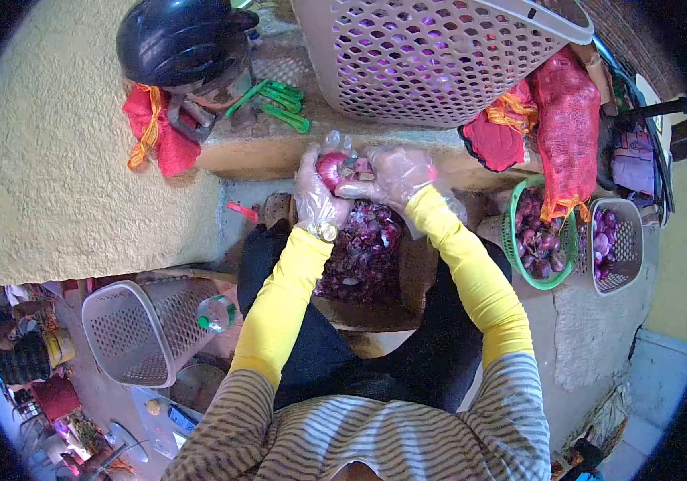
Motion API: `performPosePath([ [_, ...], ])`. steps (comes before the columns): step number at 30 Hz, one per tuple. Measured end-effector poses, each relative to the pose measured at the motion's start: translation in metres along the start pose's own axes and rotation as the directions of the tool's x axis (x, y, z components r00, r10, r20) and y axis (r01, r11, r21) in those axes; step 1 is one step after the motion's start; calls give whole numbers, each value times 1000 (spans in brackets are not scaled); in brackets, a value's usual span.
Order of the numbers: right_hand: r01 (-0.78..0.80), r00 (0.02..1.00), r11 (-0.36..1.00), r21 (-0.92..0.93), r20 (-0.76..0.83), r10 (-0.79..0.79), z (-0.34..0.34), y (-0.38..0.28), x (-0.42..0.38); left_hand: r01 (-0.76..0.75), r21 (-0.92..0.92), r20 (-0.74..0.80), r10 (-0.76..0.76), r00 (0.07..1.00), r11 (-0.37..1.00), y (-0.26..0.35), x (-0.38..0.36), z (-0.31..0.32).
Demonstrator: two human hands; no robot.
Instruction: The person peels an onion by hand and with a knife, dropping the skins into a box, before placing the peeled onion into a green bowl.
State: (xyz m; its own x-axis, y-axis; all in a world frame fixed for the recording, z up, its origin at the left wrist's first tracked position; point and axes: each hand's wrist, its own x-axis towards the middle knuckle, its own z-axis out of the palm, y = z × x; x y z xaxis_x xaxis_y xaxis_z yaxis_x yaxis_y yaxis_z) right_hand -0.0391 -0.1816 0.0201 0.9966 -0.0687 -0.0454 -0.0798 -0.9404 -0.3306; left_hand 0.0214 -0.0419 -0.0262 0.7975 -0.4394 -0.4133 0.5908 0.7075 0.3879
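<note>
My left hand [317,196], in a clear plastic glove, holds a red onion [330,171] with its fingers curled around it. My right hand [401,178], gloved the same way, is closed close beside the onion, its thumb stretched toward it. A small greyish piece shows between the two hands at the onion's side; what exactly my right fingers grip I cannot tell. Both hands are above a cardboard box [417,276] between my knees. Purple onion skins [363,252] fill much of that box.
A large perforated basket [439,68] of onions stands on the ledge ahead. To the right are a green basket [548,280] and a grey basket [632,260] with onions, beside a red mesh sack [566,120]. Green-handled tools [283,100] lie near a black helmet [183,40]. Another basket [127,333] lies left.
</note>
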Motion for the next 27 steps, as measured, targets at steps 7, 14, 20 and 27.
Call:
performPosePath([
  [7, -98, 995, 981, 166, -16, 102, 4, -14, -6, -136, 6, 9, 136, 991, 991, -4, 9, -7],
  [14, -151, 988, 924, 352, 88, 128, 4, 0, -3, -240, 208, 167, 207, 964, 948, -2, 6, 0],
  [20, 64, 998, 997, 47, 2, -64, -12, 16, -3, 276, 58, 170, -282, 944, 959, 12, -1, 5],
  [27, -54, 997, 998, 44, 52, 52, -4, -5, -2, -6, 76, -50, 10, 999, 997, 3, 10, -6],
])
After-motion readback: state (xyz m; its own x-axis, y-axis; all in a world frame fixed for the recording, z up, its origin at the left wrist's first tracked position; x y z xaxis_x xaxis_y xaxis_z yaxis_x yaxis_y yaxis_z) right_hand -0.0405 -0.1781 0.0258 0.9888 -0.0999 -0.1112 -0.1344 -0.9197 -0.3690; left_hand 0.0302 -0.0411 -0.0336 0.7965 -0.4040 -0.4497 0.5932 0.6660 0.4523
